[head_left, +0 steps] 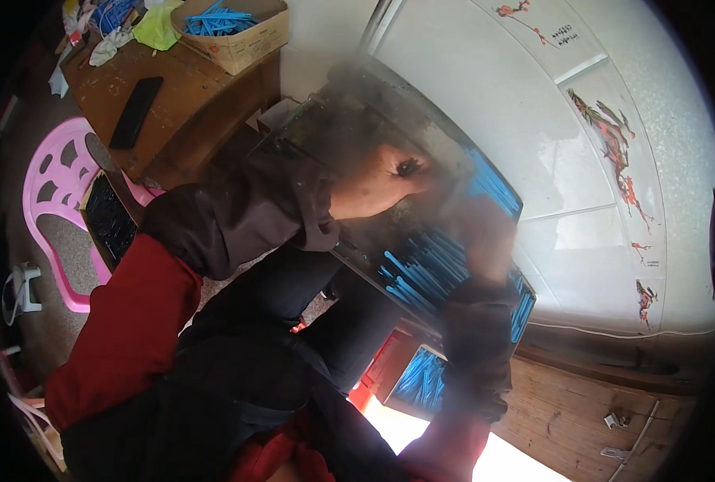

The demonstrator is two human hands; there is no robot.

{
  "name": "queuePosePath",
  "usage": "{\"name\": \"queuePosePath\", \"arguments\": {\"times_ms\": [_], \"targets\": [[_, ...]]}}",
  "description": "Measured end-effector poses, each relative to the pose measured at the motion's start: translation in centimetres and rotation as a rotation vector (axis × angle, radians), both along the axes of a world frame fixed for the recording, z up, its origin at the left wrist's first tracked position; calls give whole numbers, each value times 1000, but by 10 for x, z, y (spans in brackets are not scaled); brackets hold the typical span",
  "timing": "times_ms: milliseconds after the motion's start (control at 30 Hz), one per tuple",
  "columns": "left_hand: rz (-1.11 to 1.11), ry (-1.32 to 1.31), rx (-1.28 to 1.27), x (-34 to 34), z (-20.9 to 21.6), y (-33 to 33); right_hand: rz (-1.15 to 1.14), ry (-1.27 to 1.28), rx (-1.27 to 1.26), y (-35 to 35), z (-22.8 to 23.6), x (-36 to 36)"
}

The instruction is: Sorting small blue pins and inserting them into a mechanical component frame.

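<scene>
My left hand [377,183] is over the dark work surface [349,120], its fingers curled round. A small dark patch shows at the curl, and what it holds, if anything, I cannot make out. My right hand [486,241] is farther right, above a bundle of thin blue sticks [426,269]. A haze blurs that hand, so its fingers do not show clearly. More blue sticks [486,173] lie along the far right edge of the surface. Both forearms wear dark sleeve covers over red sleeves.
On a brown wooden table [189,120] at the far left are a cardboard box [249,40] of blue sticks and a black bar [136,112]. A pink chair [48,173] holds a box of black pieces [110,217]. Below the surface sits another box of blue sticks [422,377]. A white wall [486,88] borders the right.
</scene>
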State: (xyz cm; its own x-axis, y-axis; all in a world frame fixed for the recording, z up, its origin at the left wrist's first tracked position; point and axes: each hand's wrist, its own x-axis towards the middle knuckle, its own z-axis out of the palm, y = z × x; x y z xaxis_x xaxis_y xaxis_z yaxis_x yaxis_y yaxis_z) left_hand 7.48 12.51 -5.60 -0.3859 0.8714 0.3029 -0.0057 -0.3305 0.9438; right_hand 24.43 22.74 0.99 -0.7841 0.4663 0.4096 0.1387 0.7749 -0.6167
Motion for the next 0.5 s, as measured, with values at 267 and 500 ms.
{"name": "queuePosePath", "arguments": {"times_ms": [267, 500], "targets": [[-3, 119, -31, 7, 16, -5, -7, -441, 451, 66, -45, 14], [-22, 120, -51, 1, 17, -6, -18, -302, 556, 62, -43, 18]]}}
